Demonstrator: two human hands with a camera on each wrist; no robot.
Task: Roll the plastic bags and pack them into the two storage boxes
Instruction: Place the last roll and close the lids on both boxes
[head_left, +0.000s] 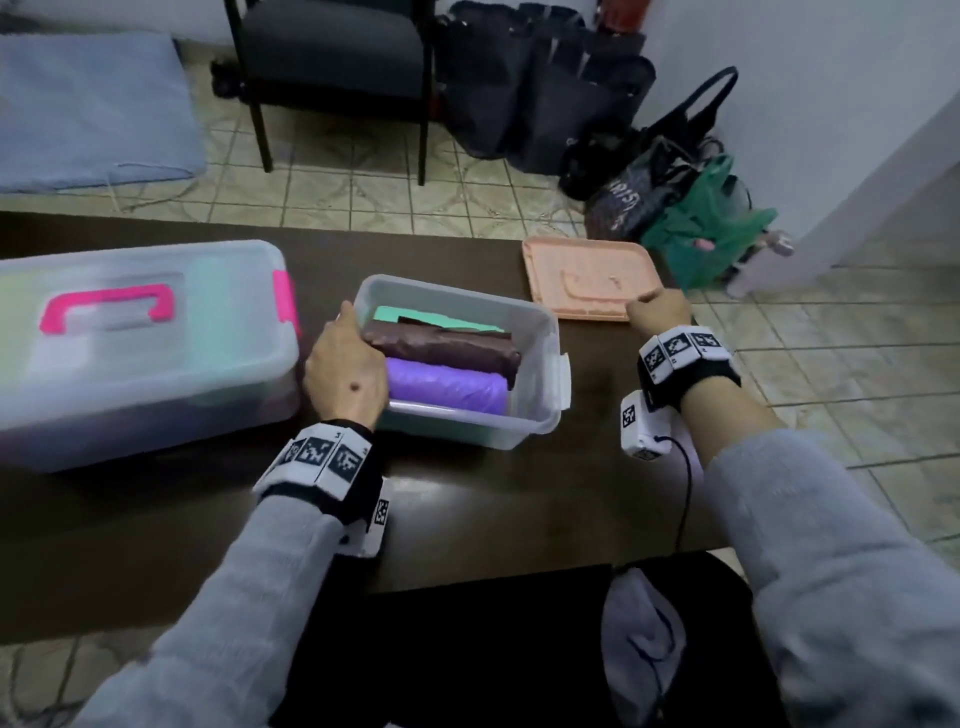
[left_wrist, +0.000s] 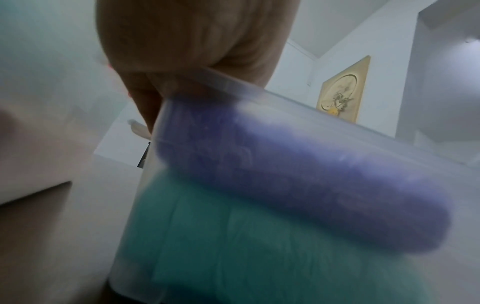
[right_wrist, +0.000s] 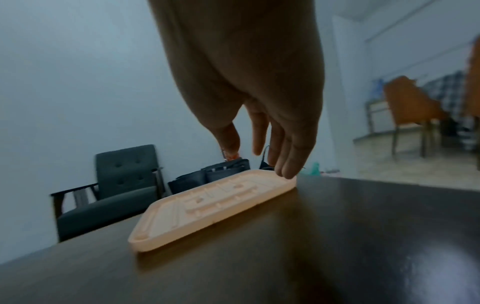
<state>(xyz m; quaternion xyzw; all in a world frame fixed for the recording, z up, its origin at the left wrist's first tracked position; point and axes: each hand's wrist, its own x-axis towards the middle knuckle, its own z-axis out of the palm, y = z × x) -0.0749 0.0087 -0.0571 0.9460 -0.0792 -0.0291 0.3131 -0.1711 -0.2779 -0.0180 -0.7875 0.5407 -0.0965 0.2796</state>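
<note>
Clear plastic with a pink handle and pink latch marks the large box (head_left: 140, 353) at the left of the dark tabletop (head_left: 519, 493); its lid is already on. Just to its right stands the small box (head_left: 535, 364), open, holding a purple roll (head_left: 447, 387) nearest the person, a brown roll (head_left: 441, 345) behind it and a green bag (head_left: 415, 317) beneath and behind. The left hand (head_left: 345, 371) curls over the small box's left rim, gripping it; the left wrist view shows the purple roll through the wall, above the green bag.

Farther right, apart from the small box, lies the peach lid (head_left: 587, 278), flat and underside up. The right hand (head_left: 660, 312) reaches it with fingers (right_wrist: 285, 164) straight and relaxed, tips touching the lid's near edge, nothing yet gripped.

The step in hand appears to be fetching the lid to close the small box. Done well, the left hand would hold the box steady while the right hand hooks the lid's edge, turns it over, lines up its corners with the rim and presses until the side latches catch. The brown roll sits high and may need pressing down first.

No brand, label or readable writing shows on the boxes, lid or rolls.
</note>
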